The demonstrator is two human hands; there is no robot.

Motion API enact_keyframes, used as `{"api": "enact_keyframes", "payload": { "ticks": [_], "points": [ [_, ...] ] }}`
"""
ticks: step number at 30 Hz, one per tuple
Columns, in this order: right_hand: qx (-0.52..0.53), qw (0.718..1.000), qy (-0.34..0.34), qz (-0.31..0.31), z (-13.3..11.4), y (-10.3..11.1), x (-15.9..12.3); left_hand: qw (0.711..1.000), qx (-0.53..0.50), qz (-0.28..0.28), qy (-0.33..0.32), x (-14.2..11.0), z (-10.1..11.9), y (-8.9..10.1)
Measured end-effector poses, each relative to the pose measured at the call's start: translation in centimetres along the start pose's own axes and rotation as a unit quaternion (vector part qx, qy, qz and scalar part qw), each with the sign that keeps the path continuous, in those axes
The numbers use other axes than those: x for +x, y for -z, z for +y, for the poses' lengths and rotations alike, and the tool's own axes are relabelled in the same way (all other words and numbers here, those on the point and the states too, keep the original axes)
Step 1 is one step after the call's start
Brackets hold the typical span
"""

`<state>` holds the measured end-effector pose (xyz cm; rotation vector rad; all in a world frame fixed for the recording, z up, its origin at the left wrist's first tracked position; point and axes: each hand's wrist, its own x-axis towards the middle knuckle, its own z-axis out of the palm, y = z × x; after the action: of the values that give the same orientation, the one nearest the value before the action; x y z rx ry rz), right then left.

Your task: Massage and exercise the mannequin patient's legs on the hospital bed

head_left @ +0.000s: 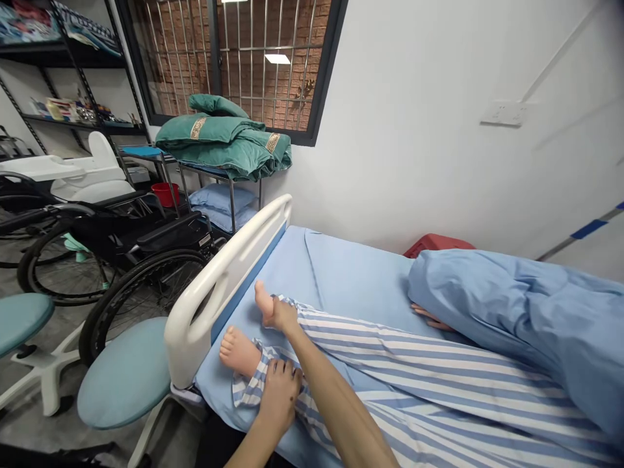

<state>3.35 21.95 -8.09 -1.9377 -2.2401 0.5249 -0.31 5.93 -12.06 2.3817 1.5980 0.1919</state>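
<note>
A manikin lies on the bed in blue-and-white striped trousers [414,370]. Both of its bare feet point toward the white footboard [214,286]. My left hand [280,390] rests on the near leg with its fingers curled into the striped cuff, just behind the near foot [238,351]. My right hand [281,316] reaches further and is closed around the cuff at the ankle of the far foot [263,300]. A light blue blanket [511,312] is bunched over the manikin's upper body at the right, and one manikin hand [429,317] shows under its edge.
The bed has a light blue sheet [341,273] and stands against a white wall. A black wheelchair [131,260] and two teal stools [127,374] stand left of the footboard. Folded green quilts [224,140] lie on a metal rack. A red bin [436,244] sits behind the bed.
</note>
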Motion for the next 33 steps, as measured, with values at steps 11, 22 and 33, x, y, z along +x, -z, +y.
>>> {"api": "enact_keyframes", "payload": {
  "ticks": [11,22,33],
  "points": [
    [-0.105,0.990,0.051,0.079,1.3,-1.3,-5.7,0.971,-0.001,0.229,-0.067,-2.2,2.9,-3.1],
    [-0.128,0.991,0.024,0.031,1.3,-0.6,-7.2,0.757,-0.396,0.410,0.319,-6.0,-1.6,-0.5],
    [-0.122,0.992,0.020,0.003,0.7,0.5,-7.9,0.598,-0.659,0.299,0.343,-2.2,-2.9,-2.4]
  ]
}}
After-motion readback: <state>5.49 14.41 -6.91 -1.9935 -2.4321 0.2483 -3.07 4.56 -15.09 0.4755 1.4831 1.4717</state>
